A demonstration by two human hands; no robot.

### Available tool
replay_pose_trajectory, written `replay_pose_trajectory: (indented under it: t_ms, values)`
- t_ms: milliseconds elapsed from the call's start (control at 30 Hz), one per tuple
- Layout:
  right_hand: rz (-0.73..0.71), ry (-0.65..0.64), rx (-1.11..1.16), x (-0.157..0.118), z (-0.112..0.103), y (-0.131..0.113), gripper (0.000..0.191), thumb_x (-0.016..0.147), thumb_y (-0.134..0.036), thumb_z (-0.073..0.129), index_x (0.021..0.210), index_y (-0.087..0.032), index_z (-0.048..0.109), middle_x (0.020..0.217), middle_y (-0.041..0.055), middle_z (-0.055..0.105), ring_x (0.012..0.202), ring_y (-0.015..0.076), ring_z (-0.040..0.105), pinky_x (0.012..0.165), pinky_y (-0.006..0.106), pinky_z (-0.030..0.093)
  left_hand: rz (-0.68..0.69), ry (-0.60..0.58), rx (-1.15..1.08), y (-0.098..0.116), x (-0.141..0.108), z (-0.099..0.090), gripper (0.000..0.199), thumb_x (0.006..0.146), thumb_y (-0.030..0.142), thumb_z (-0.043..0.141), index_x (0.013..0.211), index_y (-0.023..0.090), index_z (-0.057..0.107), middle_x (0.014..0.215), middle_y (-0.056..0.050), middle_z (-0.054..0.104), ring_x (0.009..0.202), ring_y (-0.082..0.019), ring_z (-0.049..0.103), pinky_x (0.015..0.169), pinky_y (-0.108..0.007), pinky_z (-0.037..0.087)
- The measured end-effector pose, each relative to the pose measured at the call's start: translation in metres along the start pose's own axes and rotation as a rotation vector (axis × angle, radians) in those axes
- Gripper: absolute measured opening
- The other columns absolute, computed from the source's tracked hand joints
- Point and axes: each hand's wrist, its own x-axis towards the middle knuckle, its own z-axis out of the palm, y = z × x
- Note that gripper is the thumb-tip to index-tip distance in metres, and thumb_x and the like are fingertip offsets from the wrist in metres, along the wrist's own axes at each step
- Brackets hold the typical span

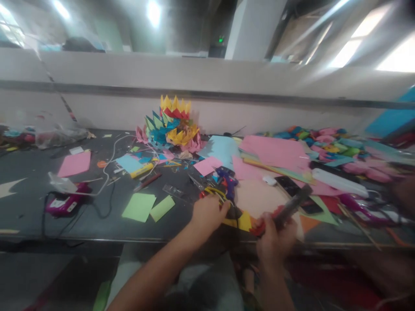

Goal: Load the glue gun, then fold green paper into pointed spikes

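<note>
Within right grip (275,242): red-and-black tool (292,204), tilted, dark end jutting out.

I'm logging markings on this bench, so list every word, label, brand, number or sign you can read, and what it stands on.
No text is readable.
White label on the left magenta device: too blurred.
Green glow in the background, perhaps a sign: too small and blurred.
Dark tool in the right hand: any marking is too blurred.
Glue gun: no legible brand.
</note>
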Motion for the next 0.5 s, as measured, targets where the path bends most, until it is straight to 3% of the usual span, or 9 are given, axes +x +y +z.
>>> replay_pose_trajectory:
  t_ms: [200, 367, 500]
  values:
    - [0.025, 0.041, -0.053, 0.010, -0.020, 0.017, 0.037, 0.068, -0.028, 0.067, 0.096, -0.021, 0.045, 0.053, -0.0104, 0.050, 0.040, 0.0068, 0.045, 0.039, 0.017, 0.040, -0.010, -0.026, 0.081, 0.024, 0.045, 0.027, 0.044, 0.082, 0.050, 0.047, 0.089, 0.011, 0.066, 0.091, -0.014, 0.066, 0.084, -0.026, 0.065, 0.071, -0.033, 0.049]
    - [0.034, 0.033, -0.088, 0.007, -0.025, 0.030, 0.036, 0.070, -0.030, 0.068, 0.097, -0.021, 0.046, 0.055, -0.0094, 0.050, 0.043, 0.0081, 0.046, 0.042, 0.020, 0.041, 0.025, -0.005, 0.106, 0.027, 0.052, 0.038, 0.036, 0.082, 0.042, 0.050, 0.086, 0.011, 0.066, 0.092, -0.013, 0.065, 0.080, -0.025, 0.065, 0.067, -0.033, 0.050]
    - [0.071, -0.039, -0.002, 0.008, -0.025, 0.024, 0.029, 0.075, -0.038, 0.061, 0.095, -0.022, 0.047, 0.059, -0.0078, 0.050, 0.043, 0.0076, 0.044, 0.040, 0.019, 0.037, 0.035, 0.046, 0.092, 0.023, 0.046, 0.034, 0.033, 0.084, 0.038, 0.046, 0.090, 0.012, 0.064, 0.094, -0.011, 0.065, 0.081, -0.023, 0.065, 0.069, -0.031, 0.049]
